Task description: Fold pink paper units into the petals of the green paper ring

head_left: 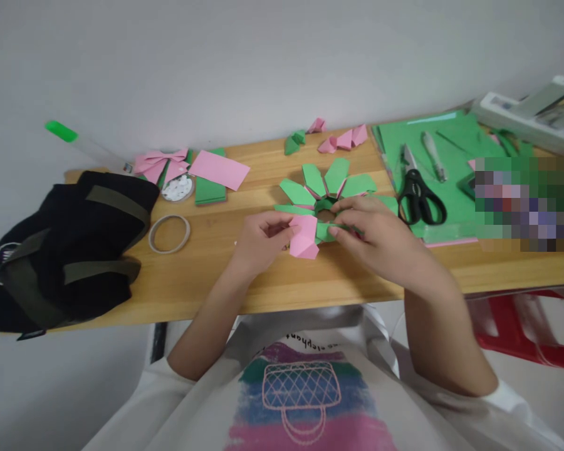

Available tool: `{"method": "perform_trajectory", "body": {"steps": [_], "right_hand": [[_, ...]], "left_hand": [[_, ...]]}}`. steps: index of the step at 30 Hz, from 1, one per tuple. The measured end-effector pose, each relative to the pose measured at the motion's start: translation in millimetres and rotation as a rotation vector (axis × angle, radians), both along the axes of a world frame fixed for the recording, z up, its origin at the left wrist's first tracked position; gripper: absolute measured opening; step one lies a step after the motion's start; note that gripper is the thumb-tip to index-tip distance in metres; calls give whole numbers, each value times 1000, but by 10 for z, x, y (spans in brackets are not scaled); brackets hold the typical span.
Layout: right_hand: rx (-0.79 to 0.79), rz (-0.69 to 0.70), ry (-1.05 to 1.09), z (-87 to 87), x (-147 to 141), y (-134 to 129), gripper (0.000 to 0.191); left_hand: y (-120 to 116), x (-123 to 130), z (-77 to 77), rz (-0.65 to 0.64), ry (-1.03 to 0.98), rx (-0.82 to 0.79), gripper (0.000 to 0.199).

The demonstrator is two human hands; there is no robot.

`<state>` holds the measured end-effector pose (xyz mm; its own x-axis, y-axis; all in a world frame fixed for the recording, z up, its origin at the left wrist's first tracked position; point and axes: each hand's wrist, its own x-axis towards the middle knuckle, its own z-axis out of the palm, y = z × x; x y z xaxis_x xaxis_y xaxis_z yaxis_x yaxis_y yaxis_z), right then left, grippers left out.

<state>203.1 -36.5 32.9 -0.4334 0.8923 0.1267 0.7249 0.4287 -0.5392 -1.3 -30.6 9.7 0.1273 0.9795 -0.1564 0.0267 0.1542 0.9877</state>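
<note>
A ring of folded green paper petals with pink edges, a paper flower point(338, 178), lies on the wooden table in front of me. My left hand point(267, 238) pinches a folded pink paper piece point(303, 238) at the near left side of the ring. On the other side, my right hand point(369, 232) is closed on the near right part of the flower, its thumb and fingers at a green petal point(326, 232). My right hand covers some of the petals. The ring's round middle is open and shows the table.
Folded pink pieces point(344, 139) and green pieces point(294, 142) lie behind the flower. Black scissors point(420, 197) and a cutter point(433, 155) rest on green sheets point(455, 188) at right. A tape roll point(169, 234), pink paper point(220, 169) and a black bag point(70, 250) are at left.
</note>
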Motion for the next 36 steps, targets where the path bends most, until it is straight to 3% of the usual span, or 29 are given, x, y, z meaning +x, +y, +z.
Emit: {"method": "perform_trajectory", "body": {"steps": [36], "right_hand": [[29,6,4,-36,-12,-1,20]], "left_hand": [[-28,-25,-29,-10,16,-8,14]]}}
